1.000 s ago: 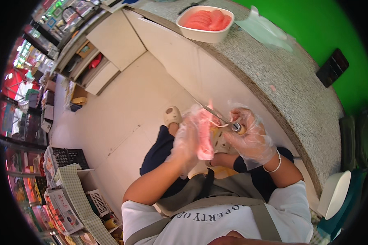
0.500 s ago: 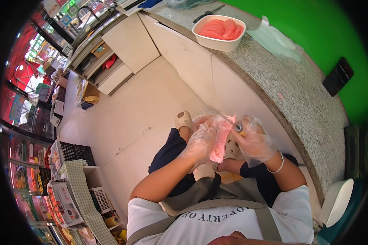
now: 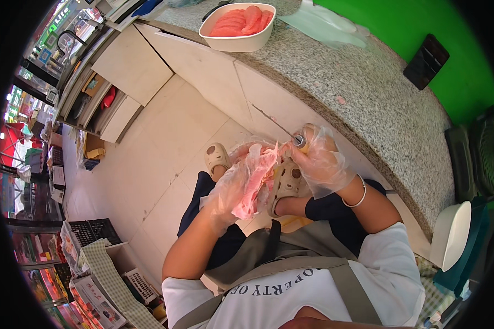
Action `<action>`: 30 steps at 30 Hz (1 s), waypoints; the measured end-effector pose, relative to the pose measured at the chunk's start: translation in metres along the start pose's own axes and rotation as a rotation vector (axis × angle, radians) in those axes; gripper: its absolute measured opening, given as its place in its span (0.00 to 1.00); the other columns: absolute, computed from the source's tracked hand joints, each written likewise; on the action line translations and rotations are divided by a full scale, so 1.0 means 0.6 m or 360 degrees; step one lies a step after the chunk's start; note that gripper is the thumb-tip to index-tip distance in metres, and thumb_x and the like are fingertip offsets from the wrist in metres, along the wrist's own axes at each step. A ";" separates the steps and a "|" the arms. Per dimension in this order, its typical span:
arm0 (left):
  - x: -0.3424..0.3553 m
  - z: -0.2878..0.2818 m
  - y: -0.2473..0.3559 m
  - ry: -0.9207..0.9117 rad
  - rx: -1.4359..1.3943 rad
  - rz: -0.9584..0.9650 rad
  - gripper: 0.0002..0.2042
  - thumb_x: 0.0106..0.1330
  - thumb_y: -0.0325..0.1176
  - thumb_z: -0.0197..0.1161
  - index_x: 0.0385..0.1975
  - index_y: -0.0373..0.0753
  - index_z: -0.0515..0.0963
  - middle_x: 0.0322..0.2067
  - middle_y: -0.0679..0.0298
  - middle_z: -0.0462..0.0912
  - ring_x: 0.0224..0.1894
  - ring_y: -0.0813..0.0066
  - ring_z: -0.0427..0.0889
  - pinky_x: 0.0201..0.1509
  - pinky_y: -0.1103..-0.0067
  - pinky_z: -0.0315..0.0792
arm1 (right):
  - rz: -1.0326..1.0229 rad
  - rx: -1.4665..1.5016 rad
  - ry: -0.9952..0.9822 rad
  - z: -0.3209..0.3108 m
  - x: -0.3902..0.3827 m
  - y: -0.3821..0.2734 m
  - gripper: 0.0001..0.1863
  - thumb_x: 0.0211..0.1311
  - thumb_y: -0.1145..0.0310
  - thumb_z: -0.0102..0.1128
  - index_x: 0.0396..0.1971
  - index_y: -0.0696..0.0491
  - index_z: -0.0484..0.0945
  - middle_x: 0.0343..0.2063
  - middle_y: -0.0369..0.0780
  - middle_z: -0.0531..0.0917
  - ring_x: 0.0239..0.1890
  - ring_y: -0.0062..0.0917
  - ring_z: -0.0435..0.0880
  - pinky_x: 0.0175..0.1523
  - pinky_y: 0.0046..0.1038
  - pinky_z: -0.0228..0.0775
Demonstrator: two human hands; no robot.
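Note:
My left hand (image 3: 228, 186), in a clear plastic glove, is wrapped round a pink piece of pomelo (image 3: 255, 181) with ragged, pale membrane. Close beside it, my right hand (image 3: 324, 164), gloved too, grips a thin-bladed knife (image 3: 274, 122). The knife's metal collar and yellowish handle end show at the fingers, and its blade points up and left, apart from the fruit. On the counter, a white tub (image 3: 236, 44) holds several peeled pink pomelo segments (image 3: 239, 23). Whatever lies below the hands is partly hidden by them.
A speckled stone counter (image 3: 368, 104) curves along my right. On it lie a pale green plastic sheet (image 3: 324, 26) and a dark-handled tool (image 3: 217, 10); a black phone (image 3: 426, 61) leans against the green wall. Another white tub (image 3: 450, 236) stands tilted at right. Crates (image 3: 96, 231) stand at left.
The knife has swung away from the pomelo, so its blade now shows fully. My hands have drawn slightly apart, and the view has shifted, with the counter's things higher and further left.

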State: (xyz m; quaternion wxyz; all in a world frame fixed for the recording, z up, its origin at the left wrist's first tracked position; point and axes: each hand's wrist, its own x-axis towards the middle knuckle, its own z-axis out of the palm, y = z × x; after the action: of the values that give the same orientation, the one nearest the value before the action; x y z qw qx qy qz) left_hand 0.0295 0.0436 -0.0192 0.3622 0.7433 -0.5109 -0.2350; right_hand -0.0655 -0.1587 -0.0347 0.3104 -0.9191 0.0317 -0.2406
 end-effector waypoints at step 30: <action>0.021 0.023 -0.030 0.0601 -0.1775 -0.0472 0.24 0.72 0.52 0.45 0.60 0.43 0.61 0.29 0.67 0.72 0.28 0.74 0.75 0.33 0.80 0.73 | 0.1091 0.1470 -0.0316 0.058 0.021 -0.007 0.11 0.54 0.72 0.64 0.37 0.56 0.76 0.25 0.33 0.79 0.27 0.15 0.77 0.32 0.21 0.70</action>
State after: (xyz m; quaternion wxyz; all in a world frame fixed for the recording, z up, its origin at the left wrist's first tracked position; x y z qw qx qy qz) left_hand 0.0347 0.0316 -0.0416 0.7450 0.5334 -0.1286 -0.3793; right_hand -0.0388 -0.1389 -0.0510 0.7406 -0.6440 0.1898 -0.0281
